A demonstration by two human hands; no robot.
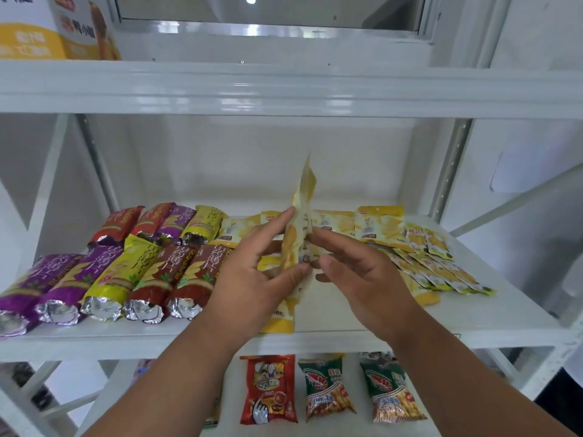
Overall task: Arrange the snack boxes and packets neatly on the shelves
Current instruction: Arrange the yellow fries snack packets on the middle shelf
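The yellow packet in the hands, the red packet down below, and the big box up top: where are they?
Yellow packet (pixel 298 244): head view, its middle, between both hands.
Red packet (pixel 268 389): head view, front face, bottom shelf.
Big box (pixel 47 29): head view, front side, top shelf.

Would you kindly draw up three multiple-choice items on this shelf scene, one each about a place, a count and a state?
1. Where do the green prawn cracker packets lie?
A. on the top shelf
B. on the shelf below the middle shelf
C. in the person's hands

2. How many foil-ended tube packets form the front row at the left of the middle shelf?
A. two
B. five
C. nine

3. What state is the yellow packet in?
A. held upright between both hands
B. lying flat on the shelf
C. torn open and spilling

Answers: 1 B, they show beneath the middle shelf's front edge. 2 B, two purple, one yellow and two red-brown ends face forward. 3 A, the left hand and right hand each have a grip on it.
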